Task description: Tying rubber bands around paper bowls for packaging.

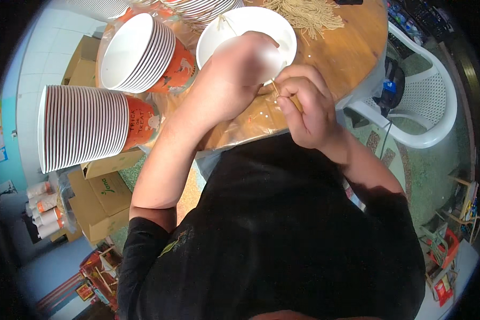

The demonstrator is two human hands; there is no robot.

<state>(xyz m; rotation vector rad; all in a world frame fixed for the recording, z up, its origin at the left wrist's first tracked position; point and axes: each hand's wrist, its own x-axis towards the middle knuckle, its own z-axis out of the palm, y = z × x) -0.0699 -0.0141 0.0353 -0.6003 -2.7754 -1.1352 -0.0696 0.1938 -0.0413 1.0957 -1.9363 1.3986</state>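
Note:
A white-lined paper bucket (272, 21) stands at the near side of the round table, its opening facing up. My left hand (237, 72) is closed over its near rim, with the fingers bent inward and partly blurred. Beside it, my right hand (306, 104) pinches a short length of tan cord (275, 88) between thumb and forefinger, close to the bucket's near right edge. Another piece of cord (222, 21) shows at the far left of the bucket's rim. A bundle of tan cords (306, 15) lies behind the bucket to the right.
Nested orange paper buckets lie in two stacks, one (82, 128) at the left edge and another (138, 56) behind it. More rims (202, 10) show at the back. Small white bits (264, 115) dot the wooden table (352, 50). A white plastic chair (432, 101) stands right; cardboard boxes (104, 205) sit left.

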